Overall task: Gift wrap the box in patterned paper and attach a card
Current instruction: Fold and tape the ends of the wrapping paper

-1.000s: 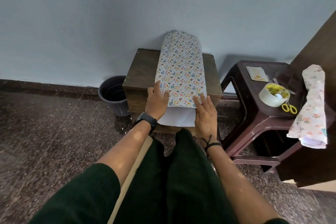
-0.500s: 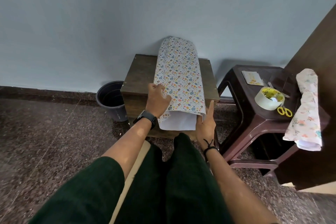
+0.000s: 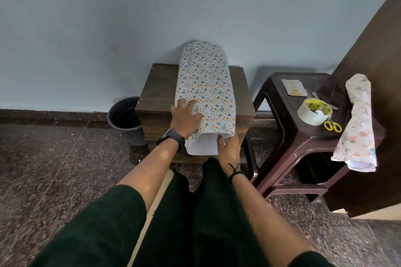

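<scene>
Patterned paper [image 3: 206,91] lies folded over on wooden stand [image 3: 156,91], long axis running from wall toward person. Left hand [image 3: 184,118] spread flat, pressing its near-left part. Right hand [image 3: 229,147] at the near open end; grip cannot be told. Box unseen, presumably inside.

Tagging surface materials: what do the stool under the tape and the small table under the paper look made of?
Stool: probably moulded plastic, glossy dark brown, with rounded one-piece legs and sheen. Small table: seemingly wood or veneer, matte dark brown, with faint grain and square edges. Patterned paper: thin printed sheet, white underside.
</scene>
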